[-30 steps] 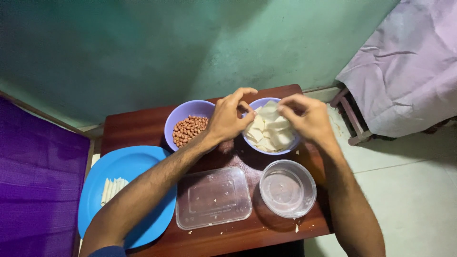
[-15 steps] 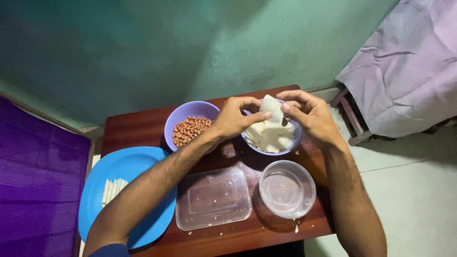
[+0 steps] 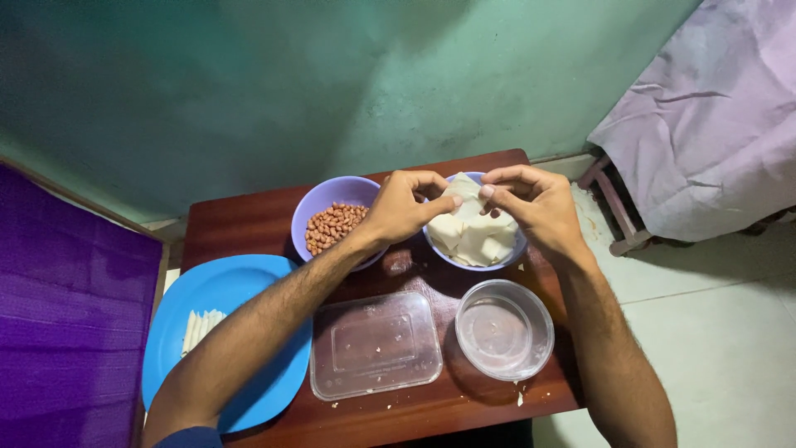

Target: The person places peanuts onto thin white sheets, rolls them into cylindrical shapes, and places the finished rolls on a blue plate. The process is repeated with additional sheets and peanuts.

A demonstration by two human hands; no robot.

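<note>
Your left hand (image 3: pixel 404 209) and right hand (image 3: pixel 535 207) pinch one pale sheet (image 3: pixel 461 192) over the sheet bowl (image 3: pixel 474 236). Left of it, a peanut bowl (image 3: pixel 335 222); nearer you, two clear containers (image 3: pixel 375 344).

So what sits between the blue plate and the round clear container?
In the head view, a clear rectangular lid lies flat between the blue plate and round clear container.

A modest room of a home is shown, used for food preparation. A small dark wooden table (image 3: pixel 249 224) is placed against a green painted wall (image 3: pixel 332 83). Plastic bowls of peanuts (image 3: pixel 332 226) and pale dough sheets (image 3: pixel 473 241) are set on it. A cloth-covered piece of furniture (image 3: pixel 713 116) is seen on the tiled floor (image 3: pixel 730 348).
</note>
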